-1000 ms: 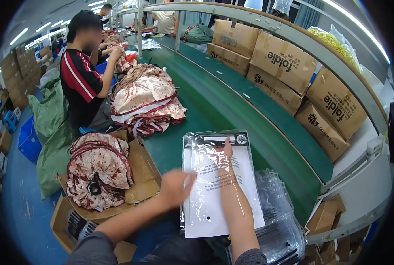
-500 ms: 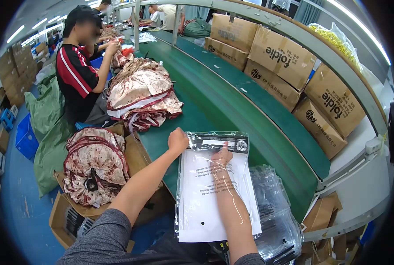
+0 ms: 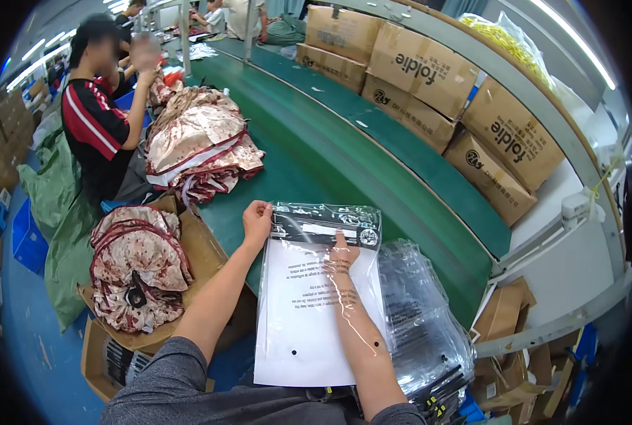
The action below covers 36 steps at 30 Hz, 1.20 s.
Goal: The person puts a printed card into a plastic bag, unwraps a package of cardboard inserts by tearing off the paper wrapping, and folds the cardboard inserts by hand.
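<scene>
A clear plastic bag printed with small dark text lies over my lap and the table edge. Inside it is a white sheet with a black band at its top, bearing a white strip and a round logo. My left hand pinches the bag's upper left corner. My right hand is inside the bag, its forearm covered by the clear film. One digit lies on top of the sheet near the black band; the other fingers are hidden beneath.
A stack of clear plastic bags lies right of me. Bundled stained-pattern fabric sits on the green table, another bundle on a carton at left. Cartons line the far side. A co-worker stands at left.
The view has shifted slightly, so the surroundings sit further left. My left hand still pinches the bag corner, and my right hand stays inside the bag near the black band.
</scene>
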Each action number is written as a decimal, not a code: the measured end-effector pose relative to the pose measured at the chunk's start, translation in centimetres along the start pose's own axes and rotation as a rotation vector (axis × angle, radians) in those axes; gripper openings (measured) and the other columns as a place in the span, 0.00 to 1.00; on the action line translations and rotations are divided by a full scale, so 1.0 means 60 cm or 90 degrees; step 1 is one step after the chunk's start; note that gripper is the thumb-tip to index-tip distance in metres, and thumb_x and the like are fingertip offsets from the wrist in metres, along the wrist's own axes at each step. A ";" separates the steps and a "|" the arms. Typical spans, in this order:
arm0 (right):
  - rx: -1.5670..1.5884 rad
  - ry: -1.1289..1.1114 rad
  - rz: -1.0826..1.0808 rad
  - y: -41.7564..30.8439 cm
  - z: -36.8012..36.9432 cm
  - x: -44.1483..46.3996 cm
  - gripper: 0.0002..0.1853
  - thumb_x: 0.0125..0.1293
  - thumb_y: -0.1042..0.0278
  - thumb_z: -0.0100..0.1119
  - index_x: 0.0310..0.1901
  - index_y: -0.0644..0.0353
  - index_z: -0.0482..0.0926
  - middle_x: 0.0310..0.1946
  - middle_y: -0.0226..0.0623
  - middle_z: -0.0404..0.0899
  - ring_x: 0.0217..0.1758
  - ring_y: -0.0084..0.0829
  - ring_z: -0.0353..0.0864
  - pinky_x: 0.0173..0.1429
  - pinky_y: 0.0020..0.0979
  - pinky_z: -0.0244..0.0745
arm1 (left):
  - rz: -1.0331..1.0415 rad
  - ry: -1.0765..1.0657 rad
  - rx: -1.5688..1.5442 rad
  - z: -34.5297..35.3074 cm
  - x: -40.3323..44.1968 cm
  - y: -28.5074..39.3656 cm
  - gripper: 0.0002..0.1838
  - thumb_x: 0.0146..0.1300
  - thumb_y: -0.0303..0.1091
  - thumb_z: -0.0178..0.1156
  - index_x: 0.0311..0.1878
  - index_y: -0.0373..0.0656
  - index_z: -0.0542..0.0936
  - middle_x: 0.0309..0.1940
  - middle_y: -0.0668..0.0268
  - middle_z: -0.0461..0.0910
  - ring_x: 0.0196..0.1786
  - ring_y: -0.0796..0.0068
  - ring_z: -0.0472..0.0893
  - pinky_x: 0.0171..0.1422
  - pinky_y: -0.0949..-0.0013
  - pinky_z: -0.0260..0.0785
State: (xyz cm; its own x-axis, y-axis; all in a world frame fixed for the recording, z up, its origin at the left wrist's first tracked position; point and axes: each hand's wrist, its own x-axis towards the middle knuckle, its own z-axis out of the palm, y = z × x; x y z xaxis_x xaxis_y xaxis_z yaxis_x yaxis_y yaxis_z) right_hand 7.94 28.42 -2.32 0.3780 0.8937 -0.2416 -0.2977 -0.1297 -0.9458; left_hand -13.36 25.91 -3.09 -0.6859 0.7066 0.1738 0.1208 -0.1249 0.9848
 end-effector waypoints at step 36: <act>0.171 -0.181 0.340 0.019 -0.054 0.012 0.27 0.69 0.35 0.58 0.22 0.49 0.75 0.08 0.26 0.66 0.05 0.24 0.54 0.10 0.26 0.47 | 0.169 -0.067 0.168 -0.017 -0.043 0.036 0.17 0.66 0.34 0.63 0.55 0.38 0.75 0.48 0.62 0.77 0.44 0.70 0.75 0.49 0.71 0.70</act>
State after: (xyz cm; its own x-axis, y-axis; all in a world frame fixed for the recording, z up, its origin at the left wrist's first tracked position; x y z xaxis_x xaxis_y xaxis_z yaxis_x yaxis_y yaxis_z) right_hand 10.74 27.53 -4.26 -0.1176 0.8196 -0.5607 -0.6023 -0.5078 -0.6160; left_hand -12.06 23.08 -1.43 -0.5297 0.7434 0.4083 0.4740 -0.1397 0.8694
